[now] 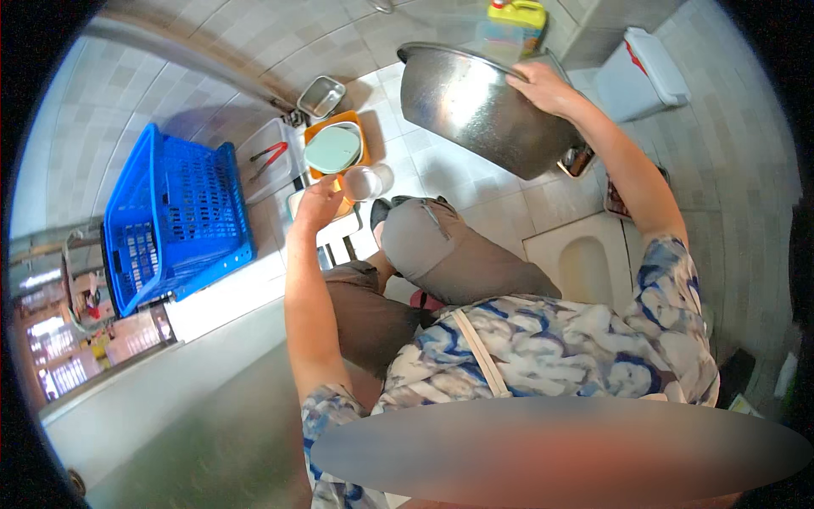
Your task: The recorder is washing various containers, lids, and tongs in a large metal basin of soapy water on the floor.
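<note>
My right hand [545,88] grips the rim of a large stainless steel basin [470,108], which is tilted on its side above the tiled floor. My left hand [320,202] is at a translucent plastic cup or bowl [362,184], beside an orange container; whether its fingers hold either is unclear. Just beyond it, an orange basket [356,121] holds a pale green lid or plate [332,149]. A small metal container [322,97] stands behind that. To the left is a clear plastic box [289,137] with red-handled tongs [270,159] in it.
A blue plastic crate [197,191] stands at the left. A squat toilet [585,261] is set in the floor at the right. A white lidded bin [639,76] and a yellow jug [524,16] stand by the far wall. A white ledge [159,388] runs at lower left.
</note>
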Demonstrator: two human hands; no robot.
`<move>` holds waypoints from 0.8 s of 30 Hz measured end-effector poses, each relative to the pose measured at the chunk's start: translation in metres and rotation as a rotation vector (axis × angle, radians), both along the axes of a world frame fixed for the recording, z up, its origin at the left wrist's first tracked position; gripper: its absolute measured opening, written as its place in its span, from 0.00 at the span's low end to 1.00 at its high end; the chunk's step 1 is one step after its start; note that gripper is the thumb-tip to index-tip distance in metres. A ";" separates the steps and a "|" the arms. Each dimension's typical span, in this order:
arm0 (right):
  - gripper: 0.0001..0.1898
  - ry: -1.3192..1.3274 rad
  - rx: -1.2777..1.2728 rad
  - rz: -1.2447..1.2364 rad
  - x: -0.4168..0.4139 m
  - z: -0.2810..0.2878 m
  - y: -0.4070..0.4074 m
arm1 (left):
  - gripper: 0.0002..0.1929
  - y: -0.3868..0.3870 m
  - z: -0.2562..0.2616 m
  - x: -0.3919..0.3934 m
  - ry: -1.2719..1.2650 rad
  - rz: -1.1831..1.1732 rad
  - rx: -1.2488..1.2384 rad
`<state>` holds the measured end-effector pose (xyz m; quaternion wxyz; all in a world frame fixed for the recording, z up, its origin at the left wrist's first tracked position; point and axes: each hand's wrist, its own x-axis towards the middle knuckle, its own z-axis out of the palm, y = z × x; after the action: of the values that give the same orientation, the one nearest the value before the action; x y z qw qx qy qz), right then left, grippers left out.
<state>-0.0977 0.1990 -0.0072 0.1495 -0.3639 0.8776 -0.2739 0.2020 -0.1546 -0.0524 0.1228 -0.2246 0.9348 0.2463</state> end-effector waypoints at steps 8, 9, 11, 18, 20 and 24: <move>0.12 0.194 0.022 0.078 0.031 -0.065 -0.092 | 0.22 -0.003 0.010 0.024 0.011 0.042 0.078; 0.11 0.207 -0.010 0.064 0.042 -0.070 -0.095 | 0.21 -0.005 0.011 0.025 0.008 0.061 0.113; 0.10 0.254 -0.045 0.102 0.068 -0.070 -0.104 | 0.21 -0.010 0.011 0.028 0.000 0.057 0.107; 0.04 0.406 0.055 0.253 0.112 -0.118 -0.105 | 0.22 0.004 0.028 0.013 -0.010 0.043 0.139; 0.02 0.401 0.075 0.279 0.114 -0.161 -0.102 | 0.22 0.005 0.030 0.009 -0.007 0.052 0.131; 0.03 0.346 0.093 0.298 0.109 -0.220 -0.093 | 0.21 0.005 0.024 0.015 -0.014 0.077 0.154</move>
<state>0.0110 0.1058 -0.2276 0.0521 -0.5237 0.8384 -0.1418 0.2167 -0.1499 -0.0283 0.1367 -0.2521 0.9028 0.3204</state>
